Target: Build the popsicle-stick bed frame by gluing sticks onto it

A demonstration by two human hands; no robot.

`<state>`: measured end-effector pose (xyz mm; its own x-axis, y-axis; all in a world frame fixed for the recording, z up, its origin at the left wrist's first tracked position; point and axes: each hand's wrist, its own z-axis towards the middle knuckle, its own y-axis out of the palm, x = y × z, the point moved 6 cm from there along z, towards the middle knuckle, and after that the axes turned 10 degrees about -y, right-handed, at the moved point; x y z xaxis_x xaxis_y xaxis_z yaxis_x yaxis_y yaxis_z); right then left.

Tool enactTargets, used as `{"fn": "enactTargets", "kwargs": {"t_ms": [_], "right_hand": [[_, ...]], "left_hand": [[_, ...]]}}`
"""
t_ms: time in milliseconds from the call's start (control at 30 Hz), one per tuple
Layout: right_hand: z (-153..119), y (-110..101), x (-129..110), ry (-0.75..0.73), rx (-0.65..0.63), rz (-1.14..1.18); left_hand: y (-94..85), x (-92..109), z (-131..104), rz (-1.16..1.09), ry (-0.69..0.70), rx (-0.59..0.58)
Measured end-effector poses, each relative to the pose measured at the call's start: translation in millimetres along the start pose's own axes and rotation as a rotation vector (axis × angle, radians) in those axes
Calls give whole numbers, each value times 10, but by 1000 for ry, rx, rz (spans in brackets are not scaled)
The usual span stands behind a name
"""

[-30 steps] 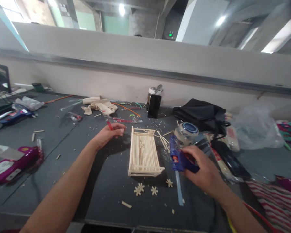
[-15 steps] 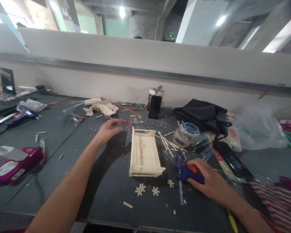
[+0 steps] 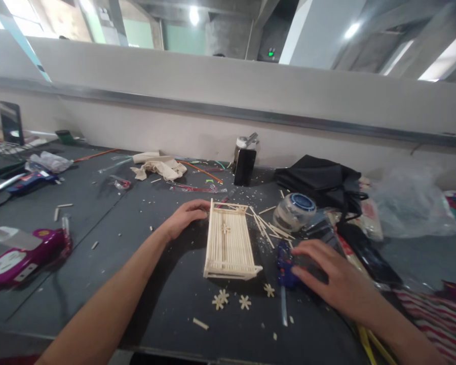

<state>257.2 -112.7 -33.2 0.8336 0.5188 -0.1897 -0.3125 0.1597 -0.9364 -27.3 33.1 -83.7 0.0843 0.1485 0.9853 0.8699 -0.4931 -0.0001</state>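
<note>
A small bed-like frame of pale wooden sticks (image 3: 233, 238) lies on the dark table, with low rails at its ends. At its far left corner is my left hand (image 3: 186, 217), fingers stretched out and thumb apart; the fingertips are partly behind the corner, so I cannot tell whether they touch. My right hand (image 3: 327, 263) is open over a blue glue gun (image 3: 286, 266), fingers spread, fingertips close to its body. A glue stick (image 3: 284, 306) pokes out of the gun toward me. Several star-shaped stick pieces (image 3: 244, 302) lie in front of the frame.
Loose sticks (image 3: 264, 228) and a clear jar with a blue lid (image 3: 294, 210) stand right of the frame. Behind are a propped phone (image 3: 245, 167) and a black bag (image 3: 319, 180). A purple glue gun (image 3: 30, 256) lies left, a striped cloth (image 3: 437, 322) right.
My left hand has moved right to the frame's far left corner. My right hand has let go of the blue glue gun, which now lies on the table.
</note>
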Motion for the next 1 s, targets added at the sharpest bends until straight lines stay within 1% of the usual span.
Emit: {"fn": "enactTargets", "kwargs": {"t_ms": [67, 133, 200, 267, 333, 400, 500, 600, 767, 833, 900, 1000], "right_hand": [[221, -68, -176, 6, 37, 61], [485, -59, -362, 2, 58, 136], [750, 35, -521, -13, 47, 197], [972, 154, -623, -21, 56, 211], [1128, 281, -681, -31, 38, 185], [1213, 371, -715, -50, 10, 135], [1248, 420, -718, -43, -12, 134], [1250, 428, -683, 5, -8, 214], [1281, 431, -601, 88, 19, 448], [1301, 396, -546, 123, 19, 551], [1339, 310, -462, 147, 59, 605], [1449, 168, -284, 175, 184, 671]], "left_hand": [[23, -23, 7, -34, 9, -11], [42, -46, 11, -51, 13, -12], [53, -63, 12, -57, 10, -12], [53, -71, 13, -56, 5, -12], [47, -64, 13, -49, 4, -10], [48, -46, 11, -42, 6, -14], [64, -21, 5, -49, -1, -21], [84, -20, 0, -56, -19, -20], [88, -53, 4, -51, -45, -8], [89, -57, 11, -52, -42, -9], [99, -56, 19, -61, -36, -22], [110, -57, 32, -82, -27, -39]]}}
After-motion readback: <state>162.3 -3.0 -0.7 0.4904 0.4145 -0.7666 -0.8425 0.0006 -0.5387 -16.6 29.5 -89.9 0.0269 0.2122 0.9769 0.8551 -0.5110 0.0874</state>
